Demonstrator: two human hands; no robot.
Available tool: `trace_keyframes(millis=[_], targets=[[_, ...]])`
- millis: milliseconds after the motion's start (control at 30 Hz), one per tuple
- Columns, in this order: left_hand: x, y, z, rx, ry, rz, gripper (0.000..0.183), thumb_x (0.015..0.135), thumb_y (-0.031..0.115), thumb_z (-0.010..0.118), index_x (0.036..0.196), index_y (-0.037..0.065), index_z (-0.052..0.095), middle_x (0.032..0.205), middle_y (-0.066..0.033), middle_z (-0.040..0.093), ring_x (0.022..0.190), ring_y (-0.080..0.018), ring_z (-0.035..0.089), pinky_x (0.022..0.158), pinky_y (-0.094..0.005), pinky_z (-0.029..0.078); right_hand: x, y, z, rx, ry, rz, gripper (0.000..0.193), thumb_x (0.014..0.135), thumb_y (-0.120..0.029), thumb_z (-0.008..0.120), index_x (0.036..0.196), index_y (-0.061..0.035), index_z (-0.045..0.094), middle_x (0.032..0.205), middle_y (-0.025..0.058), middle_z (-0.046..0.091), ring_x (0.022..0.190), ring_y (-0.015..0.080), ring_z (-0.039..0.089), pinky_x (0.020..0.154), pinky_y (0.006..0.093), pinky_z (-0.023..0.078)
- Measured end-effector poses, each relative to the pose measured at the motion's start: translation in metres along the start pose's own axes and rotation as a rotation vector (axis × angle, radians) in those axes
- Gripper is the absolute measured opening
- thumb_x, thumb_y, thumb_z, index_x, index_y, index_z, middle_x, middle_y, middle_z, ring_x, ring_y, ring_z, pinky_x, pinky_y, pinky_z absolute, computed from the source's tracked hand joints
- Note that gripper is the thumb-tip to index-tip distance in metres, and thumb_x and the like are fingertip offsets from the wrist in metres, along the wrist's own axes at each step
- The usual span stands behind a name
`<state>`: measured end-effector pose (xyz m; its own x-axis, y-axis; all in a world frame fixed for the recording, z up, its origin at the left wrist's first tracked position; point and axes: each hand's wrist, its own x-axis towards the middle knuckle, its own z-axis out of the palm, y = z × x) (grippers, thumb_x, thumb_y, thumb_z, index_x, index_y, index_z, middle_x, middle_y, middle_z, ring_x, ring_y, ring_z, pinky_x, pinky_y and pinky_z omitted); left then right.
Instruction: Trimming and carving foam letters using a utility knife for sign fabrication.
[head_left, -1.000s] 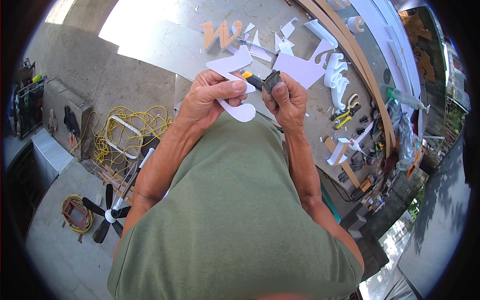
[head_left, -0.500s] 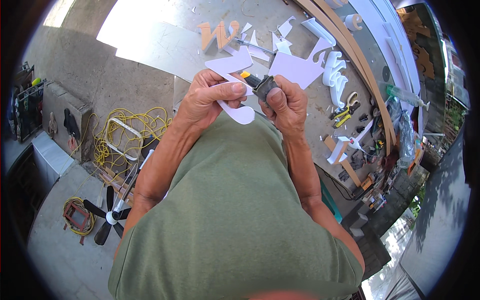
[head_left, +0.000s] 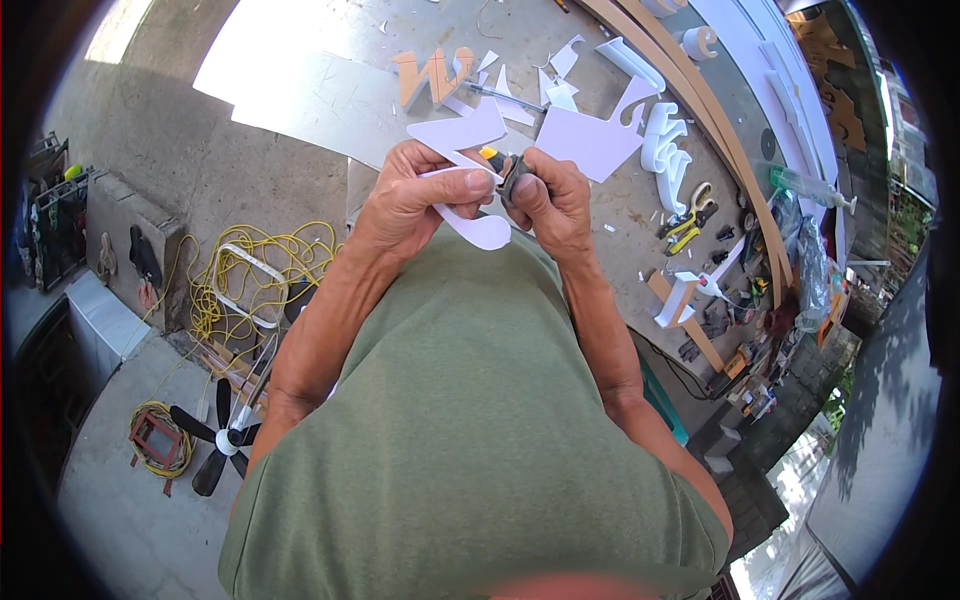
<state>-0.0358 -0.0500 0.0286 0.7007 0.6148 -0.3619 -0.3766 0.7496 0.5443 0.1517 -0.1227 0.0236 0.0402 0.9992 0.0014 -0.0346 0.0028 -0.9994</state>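
Upper centre of frame: left hand (head_left: 425, 200) pinches a thin white cutout (head_left: 470, 215), light, stiff, easily dented, best held by its edges, while right hand (head_left: 555, 200) is clenched round a yellow-tipped knife (head_left: 503, 170).

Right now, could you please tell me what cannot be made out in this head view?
- Knife blade: hidden by the right hand.
- White cut-out: its middle is covered by the left hand.
- Small tools on the bench: too small to identify.
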Motion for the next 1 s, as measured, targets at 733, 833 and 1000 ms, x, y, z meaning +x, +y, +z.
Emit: trace_keyframes(millis=[733,833,1000], targets=[[0.004,0.006,0.017,-0.219,0.319,-0.118,0.024,0.094,0.018,0.065,0.107,-0.001,0.061,0.079,-0.0091,0.064,0.062,-0.019,0.065,0.064,-0.0401,0.06,0.029,-0.003,0.004,-0.137,0.149,-0.056,0.041,0.101,-0.04,0.056,0.081,-0.0048,0.057,0.06,-0.0021,0.053,0.05,0.0043,0.045,0.045,0.0208,0.033],[0.008,0.004,0.011,-0.303,0.278,-0.118,0.022,0.094,0.019,0.065,0.105,0.0,0.061,0.077,-0.0087,0.064,0.058,-0.0189,0.062,0.059,-0.0377,0.057,0.026,0.002,-0.001,-0.019,0.187,0.022,0.04,0.102,-0.04,0.056,0.083,-0.0047,0.057,0.062,-0.002,0.053,0.051,0.0044,0.045,0.045,0.0207,0.034],[0.008,-0.001,-0.001,-0.32,0.198,-0.178,0.021,0.094,0.021,0.065,0.103,0.002,0.063,0.081,-0.0086,0.064,0.061,-0.0178,0.062,0.052,-0.0347,0.053,0.024,0.005,0.006,-0.081,0.195,0.008,0.039,0.098,-0.038,0.064,0.082,-0.0033,0.06,0.058,-0.0027,0.052,0.05,0.0049,0.043,0.045,0.0244,0.032]])
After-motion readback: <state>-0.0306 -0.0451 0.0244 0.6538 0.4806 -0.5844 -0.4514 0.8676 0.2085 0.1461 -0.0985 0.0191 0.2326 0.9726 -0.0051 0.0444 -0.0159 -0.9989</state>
